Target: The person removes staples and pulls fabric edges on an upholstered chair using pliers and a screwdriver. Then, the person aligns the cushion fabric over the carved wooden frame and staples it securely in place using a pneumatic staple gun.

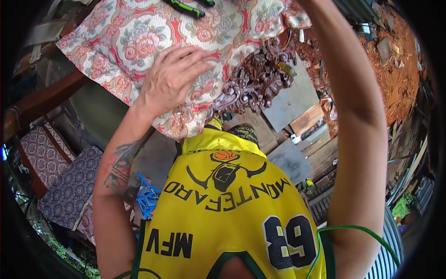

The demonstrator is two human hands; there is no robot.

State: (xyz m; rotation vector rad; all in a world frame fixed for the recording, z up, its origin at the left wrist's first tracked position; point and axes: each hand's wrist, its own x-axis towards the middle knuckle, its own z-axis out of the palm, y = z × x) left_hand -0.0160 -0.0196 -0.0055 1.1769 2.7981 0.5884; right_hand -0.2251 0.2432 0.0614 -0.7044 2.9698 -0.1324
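Observation:
A flower-patterned upholstery cloth (144, 42), cream with red and pink roses, is draped over a dark carved wooden furniture frame (260, 81). My left hand (174, 79) lies flat on this cloth, its fingers stretched out and holding nothing. On the cloth's far part rests a tool with black and green handles (188, 7), partly cut off by the upper edge. My right forearm (341, 51) reaches up along the cloth's right end, and the right hand is beyond the picture's upper edge. The carving shows below the cloth's right edge.
At the left stand a cushion with a dark blue pattern (69, 186) and a red-and-white patterned one (46, 149). Blue strapping (147, 200) lies beside my left arm. Grey boards (292, 97) cover part of the ground, with reddish soil and scraps (395, 56) at the right.

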